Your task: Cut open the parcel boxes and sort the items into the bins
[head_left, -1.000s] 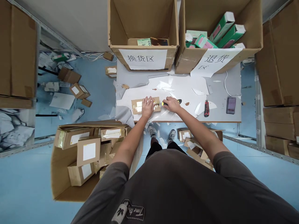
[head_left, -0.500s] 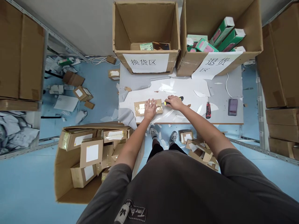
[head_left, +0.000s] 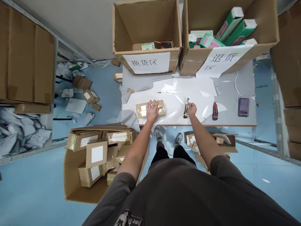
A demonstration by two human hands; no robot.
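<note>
Wrapping pile (head_left: 23, 131): greyish-white, crumpled and filmy, heaped at far left below tall brown cartons (head_left: 21, 59).
Floor carton (head_left: 68, 175): large, corrugated, set near the front left corner of the bench (head_left: 248, 81); loaded with squared brown boxes (head_left: 96, 154), mostly white-labelled, some glossy with tape.
Grey plastic (head_left: 129, 118): limp, matt, creased, partly overhanging the bench's front edge.
Carton marked 换货区 (head_left: 150, 22): deep, straight-walled, at the back of the bench; fronted by a white lettered sheet (head_left: 147, 62).
Taped parcel (head_left: 143, 110): on the bench, directly beneath the left grip; oblong, brown cardboard, white-labelled, shiny with clear tape; long axis left to right, slightly raised toward the back at the right end.
Left grip (head_left: 153, 110): laid palm-down across the parcel, spread-fingered, not wrapped around it; clearly nearer to it than the right.
Yellow-black utility knife (head_left: 186, 110): just left of the right grip, beyond the parcel's right end; slim, hard-cased, long axis mostly front to back, leaning slightly right at the far end.
Right grip (head_left: 192, 109): loosely curled, close against the knife; cannot tell whether grasping or merely touching.
Red-black utility knife (head_left: 215, 112): farther right, near-upright to the bench edge, apart from both grips.
Carton marked 退货区 (head_left: 207, 18): at back right, holding slender green-and-white boxes (head_left: 230, 25), smooth-faced.
Flat rectangular device (head_left: 243, 107): dark-edged, at far right, face pixelated.
</note>
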